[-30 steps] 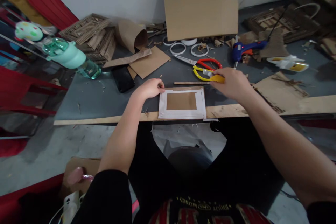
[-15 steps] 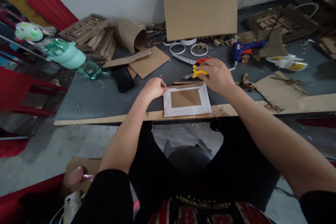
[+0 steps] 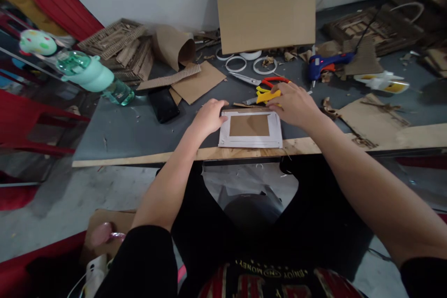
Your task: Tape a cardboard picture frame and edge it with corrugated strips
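A small cardboard frame (image 3: 225,141) with a white paper face and a brown middle lies at the table's front edge. My left hand (image 3: 210,116) is closed on its far left corner, thumb on the white border. At the far right corner, my right hand (image 3: 295,104) has its thumb and fingers closed at the edge; some fingertips are hidden. Just beyond these fingers lies a yellow utility knife (image 3: 267,96), its end partly covered by the hand. Behind the frame is a thin cardboard strip (image 3: 246,105). Scissors (image 3: 249,79) with red-orange handles lie behind the knife.
White tape rings (image 3: 236,64) and a leaning cardboard sheet (image 3: 267,9) stand at the back. A blue glue gun (image 3: 323,66) and a glue bottle (image 3: 382,82) lie right. Left are a phone (image 3: 163,104), a green bottle (image 3: 94,74) and stacked corrugated frames (image 3: 134,60).
The frame has shifted slightly away from me, and its front edge sits farther back. My right hand has come down from beside the knife to the frame's corner. My left thumb now rests on its face.
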A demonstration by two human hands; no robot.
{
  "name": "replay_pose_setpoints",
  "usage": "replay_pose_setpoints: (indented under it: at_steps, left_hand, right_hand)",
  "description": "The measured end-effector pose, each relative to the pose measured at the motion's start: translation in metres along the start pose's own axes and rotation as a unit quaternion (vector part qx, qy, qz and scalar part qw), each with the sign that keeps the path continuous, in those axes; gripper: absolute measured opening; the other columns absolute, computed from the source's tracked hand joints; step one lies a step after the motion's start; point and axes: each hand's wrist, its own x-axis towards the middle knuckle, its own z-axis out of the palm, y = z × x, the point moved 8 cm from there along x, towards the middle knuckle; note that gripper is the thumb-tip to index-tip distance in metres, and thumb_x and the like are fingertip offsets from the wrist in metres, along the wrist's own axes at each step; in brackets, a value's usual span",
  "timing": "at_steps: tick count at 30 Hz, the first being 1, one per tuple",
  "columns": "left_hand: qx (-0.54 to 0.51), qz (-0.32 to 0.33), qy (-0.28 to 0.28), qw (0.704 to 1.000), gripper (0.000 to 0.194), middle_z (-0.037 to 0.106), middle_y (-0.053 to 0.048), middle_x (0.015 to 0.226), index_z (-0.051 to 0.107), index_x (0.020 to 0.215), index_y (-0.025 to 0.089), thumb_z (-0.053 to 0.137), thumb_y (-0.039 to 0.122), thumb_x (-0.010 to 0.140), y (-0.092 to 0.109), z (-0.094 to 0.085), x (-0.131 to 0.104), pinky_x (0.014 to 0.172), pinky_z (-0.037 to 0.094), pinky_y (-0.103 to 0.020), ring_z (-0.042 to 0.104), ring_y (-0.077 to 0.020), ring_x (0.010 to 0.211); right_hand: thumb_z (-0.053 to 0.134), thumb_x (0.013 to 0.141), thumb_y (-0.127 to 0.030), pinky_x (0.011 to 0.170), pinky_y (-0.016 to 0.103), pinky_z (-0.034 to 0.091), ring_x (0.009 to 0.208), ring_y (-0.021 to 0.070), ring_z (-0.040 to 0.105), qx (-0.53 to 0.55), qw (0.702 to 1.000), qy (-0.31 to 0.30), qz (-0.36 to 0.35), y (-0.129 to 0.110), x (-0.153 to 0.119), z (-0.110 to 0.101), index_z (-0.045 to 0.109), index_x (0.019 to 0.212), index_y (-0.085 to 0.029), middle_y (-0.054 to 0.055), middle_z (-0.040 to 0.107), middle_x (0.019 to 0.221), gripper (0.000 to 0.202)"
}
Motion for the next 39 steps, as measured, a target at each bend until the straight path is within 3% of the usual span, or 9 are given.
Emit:
replay_pose_setpoints:
  at_steps: [7, 10, 17, 20, 22, 24, 28, 33, 39]
  left_hand:
    - [-0.019, 0.039, -0.035, 0.998, 0.03, 0.078, -0.014, 0.13, 0.078, 0.128, 0.019, 0.074, 0.017, 0.099, 0.011, 0.006, -0.001, 0.113, 0.058, -0.047, 0.074, -0.0317, 0.126]
    - [-0.029, 0.051, -0.044, 0.997, 0.035, 0.076, -0.011, 0.13, 0.079, 0.127, 0.024, 0.07, 0.013, 0.096, 0.011, 0.007, -0.002, 0.113, 0.058, -0.047, 0.074, -0.029, 0.121]
    - [-0.037, 0.04, -0.069, 0.996, 0.043, 0.072, -0.014, 0.142, 0.074, 0.137, 0.019, 0.067, 0.01, 0.096, 0.015, 0.009, -0.006, 0.117, 0.056, -0.045, 0.072, -0.0296, 0.129]
    - [-0.014, 0.014, -0.073, 0.997, 0.045, 0.068, -0.019, 0.15, 0.069, 0.145, 0.016, 0.067, 0.021, 0.101, 0.017, 0.004, -0.01, 0.121, 0.053, -0.048, 0.068, -0.034, 0.138]
    - [0.004, -0.006, -0.08, 0.997, 0.063, 0.056, -0.022, 0.166, 0.058, 0.158, 0.017, 0.073, 0.038, 0.1, 0.013, 0.002, -0.014, 0.127, 0.047, -0.054, 0.052, -0.041, 0.157]
    - [0.016, -0.004, -0.116, 0.993, 0.103, 0.034, -0.024, 0.182, 0.037, 0.173, 0.021, 0.085, 0.053, 0.087, 0.01, 0.006, -0.019, 0.134, 0.037, -0.06, 0.029, -0.0461, 0.171]
    - [0.031, 0.072, -0.258, 0.963, 0.165, -0.006, -0.022, 0.189, -0.006, 0.18, 0.029, 0.1, 0.057, 0.057, 0.016, 0.03, -0.035, 0.136, 0.025, -0.07, -0.001, -0.0503, 0.175]
    - [0.046, 0.035, -0.241, 0.969, 0.164, -0.003, -0.023, 0.189, -0.016, 0.179, 0.025, 0.098, 0.036, 0.061, 0.03, 0.033, -0.036, 0.137, 0.03, -0.065, 0.001, -0.0486, 0.176]
    - [0.028, 0.007, -0.191, 0.981, 0.152, -0.001, -0.025, 0.189, 0.001, 0.18, 0.015, 0.097, 0.053, 0.069, 0.029, 0.023, -0.029, 0.14, 0.023, -0.063, 0.003, -0.0485, 0.176]
  right_hand:
    - [0.043, 0.108, -0.027, 0.095, 0.049, 0.055, 0.114, 0.0338, 0.072, 0.048, 0.998, -0.009, 0.031, 0.003, -0.002, -0.003, 0.083, 0.112, -0.024, 0.015, 0.079, 0.121, 0.041]
    - [0.051, 0.103, -0.028, 0.088, 0.05, 0.055, 0.107, 0.0362, 0.074, 0.049, 0.997, 0.004, 0.057, 0.01, -0.003, -0.006, 0.085, 0.109, -0.026, 0.014, 0.082, 0.115, 0.034]
    - [0.07, 0.087, -0.023, 0.07, 0.044, 0.049, 0.088, 0.0325, 0.071, -0.02, 0.985, -0.088, 0.145, 0.024, -0.013, 0.0, 0.087, 0.097, -0.031, 0.012, 0.081, 0.099, 0.021]
    - [0.073, 0.083, -0.023, 0.071, 0.044, 0.05, 0.086, 0.0327, 0.072, -0.018, 0.985, -0.074, 0.155, 0.021, -0.013, -0.003, 0.083, 0.087, -0.029, 0.011, 0.079, 0.091, 0.013]
    - [0.07, 0.084, -0.023, 0.071, 0.043, 0.05, 0.088, 0.0335, 0.073, -0.018, 0.985, -0.067, 0.155, 0.019, -0.013, -0.004, 0.082, 0.09, -0.028, 0.012, 0.08, 0.094, 0.014]
    - [0.065, 0.087, -0.024, 0.069, 0.043, 0.05, 0.091, 0.0352, 0.074, -0.025, 0.987, -0.056, 0.148, 0.017, -0.013, -0.007, 0.082, 0.098, -0.027, 0.013, 0.081, 0.099, 0.02]
    - [0.06, 0.094, -0.028, 0.071, 0.045, 0.051, 0.097, 0.0371, 0.075, 0.004, 0.992, -0.002, 0.124, 0.01, -0.015, -0.02, 0.081, 0.108, -0.029, 0.012, 0.082, 0.105, 0.026]
    - [0.054, 0.101, -0.032, 0.086, 0.052, 0.054, 0.116, 0.0398, 0.073, 0.051, 0.992, 0.054, 0.1, 0.001, -0.019, -0.035, 0.08, 0.114, -0.03, 0.014, 0.081, 0.121, 0.029]
    - [0.054, 0.102, -0.033, 0.091, 0.056, 0.055, 0.12, 0.041, 0.071, 0.06, 0.991, 0.061, 0.098, 0.001, -0.022, -0.036, 0.079, 0.115, -0.031, 0.013, 0.08, 0.124, 0.029]
